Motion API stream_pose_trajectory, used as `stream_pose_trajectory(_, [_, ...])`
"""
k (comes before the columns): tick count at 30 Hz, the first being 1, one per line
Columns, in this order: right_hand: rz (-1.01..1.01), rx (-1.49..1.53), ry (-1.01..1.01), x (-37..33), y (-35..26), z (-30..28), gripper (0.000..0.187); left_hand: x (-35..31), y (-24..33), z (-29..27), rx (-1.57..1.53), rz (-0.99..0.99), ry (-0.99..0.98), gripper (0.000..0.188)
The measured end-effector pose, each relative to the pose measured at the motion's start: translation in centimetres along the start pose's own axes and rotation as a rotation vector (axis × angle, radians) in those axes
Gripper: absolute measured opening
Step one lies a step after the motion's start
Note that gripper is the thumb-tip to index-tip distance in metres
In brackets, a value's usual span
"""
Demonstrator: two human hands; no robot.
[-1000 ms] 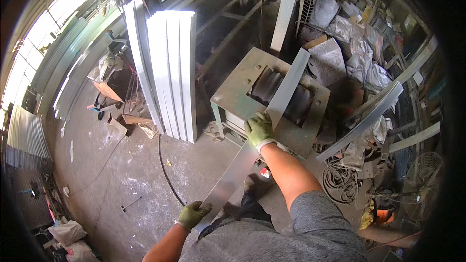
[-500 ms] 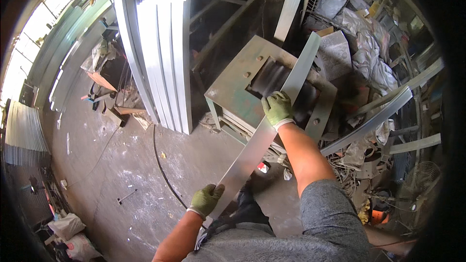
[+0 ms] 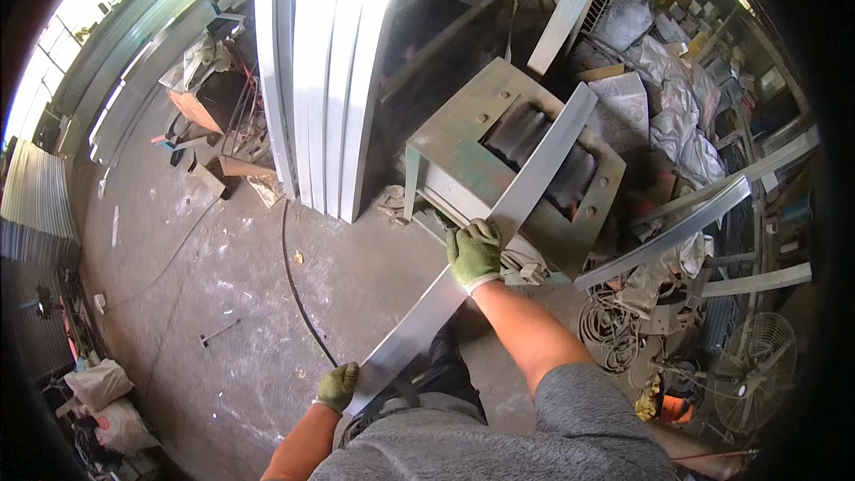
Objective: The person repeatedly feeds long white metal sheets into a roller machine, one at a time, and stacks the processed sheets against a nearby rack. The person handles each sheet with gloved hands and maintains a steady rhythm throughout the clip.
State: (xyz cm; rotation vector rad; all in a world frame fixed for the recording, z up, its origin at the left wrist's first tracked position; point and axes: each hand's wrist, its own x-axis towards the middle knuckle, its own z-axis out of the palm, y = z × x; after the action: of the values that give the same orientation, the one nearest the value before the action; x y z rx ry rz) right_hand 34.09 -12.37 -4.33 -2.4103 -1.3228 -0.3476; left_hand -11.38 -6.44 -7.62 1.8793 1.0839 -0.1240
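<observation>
A long, flat silvery metal strip [image 3: 541, 174] slants from my waist up and to the right, with both my hands on it. My left hand [image 3: 338, 387], in a green glove, is closed on its near end beside my hip. Farther along, my right hand [image 3: 475, 252], gloved the same, grips the strip from above with the fingers over its far-left edge. The strip's far part passes over a worn, greenish steel machine [image 3: 445, 138] with dark rollers [image 3: 521, 134] in its top opening. Whether the strip touches the rollers cannot be made out.
Tall bright metal profiles [image 3: 334, 89] stand upright left of the machine. A dark hose [image 3: 298, 289] crosses the floor. At right lie a long metal channel [image 3: 668, 232], coiled cable [image 3: 610, 330] and a fan [image 3: 755, 372]. More stacked strips [image 3: 40, 205] are at far left.
My right hand has come back toward my body, and my left hand has moved left and nearer. The strip has shifted toward me over the machine. The view has turned somewhat left.
</observation>
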Motion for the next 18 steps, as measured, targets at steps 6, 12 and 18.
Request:
stream_pose_trajectory(6, [-0.007, -0.001, -0.066, -5.8, -6.9, 0.9, 0.034, -4.2, -7.6, -1.5, 0.088, -0.092, -0.015, 0.059])
stream_pose_trajectory(12, [-0.037, 0.093, -0.034, -10.7, -13.8, 1.2, 0.028, -9.2, -14.6, -3.0, 0.139, -0.174, 0.049, 0.061])
stream_pose_trajectory(18, [-0.032, 0.202, -0.115, -14.4, -18.5, 0.6, 0.025, -13.7, -20.5, -4.2, 0.152, -0.403, 0.027, 0.066])
